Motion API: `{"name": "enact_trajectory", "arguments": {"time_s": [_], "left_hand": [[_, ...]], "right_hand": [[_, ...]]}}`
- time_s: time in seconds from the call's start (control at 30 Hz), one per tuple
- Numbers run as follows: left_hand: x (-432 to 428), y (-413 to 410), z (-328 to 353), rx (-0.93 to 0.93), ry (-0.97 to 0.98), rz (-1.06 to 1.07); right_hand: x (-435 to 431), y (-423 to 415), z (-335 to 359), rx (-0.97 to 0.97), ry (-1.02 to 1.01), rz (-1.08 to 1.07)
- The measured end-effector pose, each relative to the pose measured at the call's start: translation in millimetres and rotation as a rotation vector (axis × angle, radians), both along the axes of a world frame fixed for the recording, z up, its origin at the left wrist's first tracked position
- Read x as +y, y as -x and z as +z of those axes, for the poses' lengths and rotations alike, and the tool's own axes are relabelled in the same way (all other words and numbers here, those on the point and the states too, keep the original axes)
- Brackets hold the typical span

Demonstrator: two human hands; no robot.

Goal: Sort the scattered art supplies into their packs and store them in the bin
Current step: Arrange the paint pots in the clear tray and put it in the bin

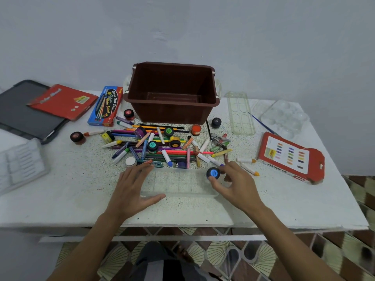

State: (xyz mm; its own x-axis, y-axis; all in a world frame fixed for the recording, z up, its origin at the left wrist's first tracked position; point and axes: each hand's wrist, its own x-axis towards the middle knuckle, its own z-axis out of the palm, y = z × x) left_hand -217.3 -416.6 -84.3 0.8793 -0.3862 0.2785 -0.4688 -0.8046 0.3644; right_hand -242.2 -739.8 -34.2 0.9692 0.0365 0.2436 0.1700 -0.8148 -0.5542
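While left hand (pixel 132 187) touches clear tray (pixel 182 194) edge, right hand (pixel 237 185) pinches blue pot (pixel 213 173).

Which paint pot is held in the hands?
The blue-lidded pot, pinched by the right hand; the others lie untouched on the table.

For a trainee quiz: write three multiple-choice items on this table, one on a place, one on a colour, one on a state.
1. Where on the table does the oil pastels box lie?
A) left edge B) right side C) front middle
2. What colour is the lid of the paint pot that the right hand pinches?
A) blue B) orange C) white
3. How does the brown bin stand?
A) lidded B) tipped over C) upright and open

Answers: 1 B, the box lies flat near the right edge. 2 A, the lid faces the camera and is blue. 3 C, its bare inside shows from above.
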Motion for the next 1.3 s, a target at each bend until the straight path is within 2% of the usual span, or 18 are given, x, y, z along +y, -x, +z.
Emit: {"name": "enact_trajectory", "arguments": {"time_s": [0.27, 0.43, 0.7, 1.1, 1.3], "left_hand": [[0, 0, 0, -0.005, 0.007, -0.013], [1, 0, 0, -0.001, 0.003, -0.006], [0, 1, 1, -0.002, 0.004, 0.002], [1, 0, -1, 0.010, 0.011, -0.003], [1, 0, 0, -0.001, 0.024, -0.007]], "right_hand": [[2, 5, -23, -0.094, 0.135, 0.015], [8, 5, -24, -0.068, 0.204, 0.030], [8, 5, -26, -0.008, 0.149, 0.007], [21, -13, -16, -0.083, 0.117, 0.028], [47, -37, -3, -0.119, 0.136, 0.130]]}}
